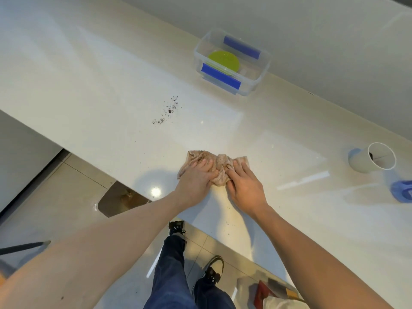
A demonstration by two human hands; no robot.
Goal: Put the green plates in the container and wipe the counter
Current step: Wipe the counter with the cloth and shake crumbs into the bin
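Note:
A crumpled beige cloth [219,162] lies on the white counter [100,90] near its front edge. My left hand [196,181] presses flat on the cloth's left half and my right hand [244,186] presses on its right half, bunching it between them. Green plates [223,60] lie inside a clear plastic container [254,83] with blue clips at the back of the counter. Dark crumbs [170,109] are scattered on the counter between the cloth and the container. A few specks [228,224] lie near my right wrist.
A white paper cup [365,161] lies on its side at the right, with a blue object [401,194] at the right edge. A wall runs behind the counter. My legs and shoes stand on the tiled floor below the counter's edge.

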